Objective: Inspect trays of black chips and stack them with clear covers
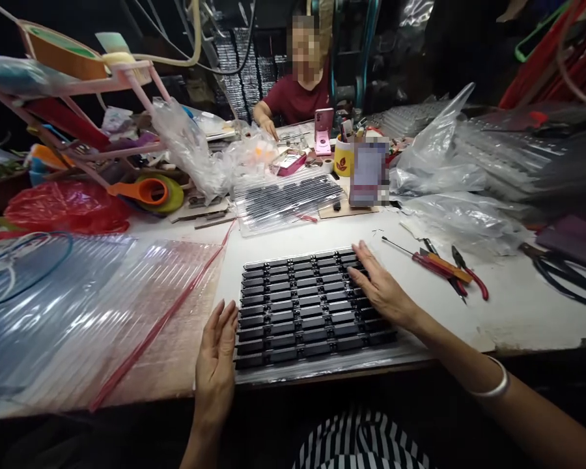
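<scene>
A clear plastic tray [317, 372] filled with rows of black toothed parts [312, 320] lies flat at the table's front edge. Along its left side rests my left hand [217, 355], fingers extended upward and holding nothing. My right hand [383, 290] lies over the tray's upper right corner, fingers spread on or just above the black parts, with nothing gripped. Behind this tray is another clear tray [288, 202] with dark strips in it.
Screwdriver [422, 262], pliers [471, 273] and black-handled scissors [566, 277] lie right. Ridged clear sheets [92, 312] with a red strap [161, 319] cover the left. Plastic bags, a yellow mug [342, 156] and a propped phone [366, 174] stand behind. Across sits a person [300, 98].
</scene>
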`<move>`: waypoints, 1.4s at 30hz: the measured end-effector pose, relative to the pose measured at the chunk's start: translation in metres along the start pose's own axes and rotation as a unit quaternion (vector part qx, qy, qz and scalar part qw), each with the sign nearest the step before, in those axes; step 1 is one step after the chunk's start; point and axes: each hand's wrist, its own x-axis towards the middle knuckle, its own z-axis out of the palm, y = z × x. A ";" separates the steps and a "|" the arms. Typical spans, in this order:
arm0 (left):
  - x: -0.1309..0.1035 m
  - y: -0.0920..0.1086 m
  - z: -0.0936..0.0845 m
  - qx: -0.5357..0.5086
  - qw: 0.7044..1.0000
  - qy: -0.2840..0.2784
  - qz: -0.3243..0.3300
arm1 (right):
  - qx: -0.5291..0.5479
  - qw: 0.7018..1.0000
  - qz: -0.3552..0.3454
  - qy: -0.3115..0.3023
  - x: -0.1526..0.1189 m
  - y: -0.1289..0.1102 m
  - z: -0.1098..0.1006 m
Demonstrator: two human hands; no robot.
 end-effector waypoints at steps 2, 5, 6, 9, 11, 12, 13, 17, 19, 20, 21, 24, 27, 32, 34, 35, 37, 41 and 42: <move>-0.001 0.001 0.000 -0.004 1.000 -0.001 -0.002 | 0.046 0.998 0.010 0.035 -0.004 -0.001 0.000; -0.002 0.002 -0.001 -0.012 1.000 -0.006 0.001 | 0.079 0.996 0.021 0.030 -0.006 -0.003 -0.002; -0.002 0.002 -0.001 -0.016 1.000 -0.006 0.001 | 0.090 0.996 0.018 0.017 -0.005 -0.003 -0.004; -0.003 0.001 -0.002 -0.035 0.999 -0.005 -0.003 | 0.151 0.988 0.037 0.004 -0.007 -0.001 -0.011; -0.003 0.000 -0.003 -0.046 0.999 -0.005 -0.008 | 0.203 0.977 0.067 0.025 -0.013 0.003 -0.017; -0.003 0.000 -0.003 -0.048 0.999 -0.006 -0.008 | 0.227 0.970 0.080 0.037 -0.018 0.005 -0.018; -0.003 0.000 -0.003 -0.048 0.999 -0.008 -0.009 | 0.249 0.963 0.090 0.047 -0.024 0.006 -0.019; -0.001 0.002 -0.002 -0.044 0.999 -0.012 -0.007 | 0.320 0.941 0.105 0.037 -0.044 0.005 -0.013; -0.002 0.004 -0.001 -0.036 0.999 -0.012 -0.005 | 0.345 0.933 0.097 0.034 -0.048 0.001 -0.009; -0.002 0.005 -0.001 -0.025 1.000 -0.011 -0.005 | 0.355 0.930 0.091 0.040 -0.049 0.000 -0.009; -0.003 0.006 -0.001 -0.012 1.000 -0.012 -0.005 | 0.359 0.928 0.083 0.053 -0.050 0.000 -0.009; -0.007 0.009 -0.003 0.030 1.000 -0.008 0.001 | 0.274 0.949 0.062 0.140 -0.054 0.009 -0.017; -0.011 0.010 -0.008 0.057 0.998 0.000 0.005 | 0.100 0.971 0.059 0.208 -0.065 0.027 -0.025; -0.007 0.014 -0.013 0.101 0.995 0.000 -0.005 | -0.027 0.984 0.018 0.176 -0.075 0.043 -0.024; 0.002 0.016 -0.011 0.123 0.992 -0.012 -0.015 | -0.063 0.986 -0.018 0.152 -0.069 0.044 -0.022; 0.008 0.016 -0.009 0.133 0.991 -0.016 -0.015 | -0.081 0.987 -0.033 0.138 -0.064 0.044 -0.022; 0.021 0.016 -0.002 0.147 0.989 -0.019 -0.002 | -0.116 0.987 -0.048 0.100 -0.053 0.044 -0.023; 0.041 0.012 0.013 0.125 0.992 -0.003 0.013 | -0.166 0.984 -0.041 0.052 -0.038 0.044 -0.023; 0.043 0.012 0.015 0.110 0.994 0.002 0.010 | -0.169 0.984 -0.036 0.053 -0.037 0.043 -0.023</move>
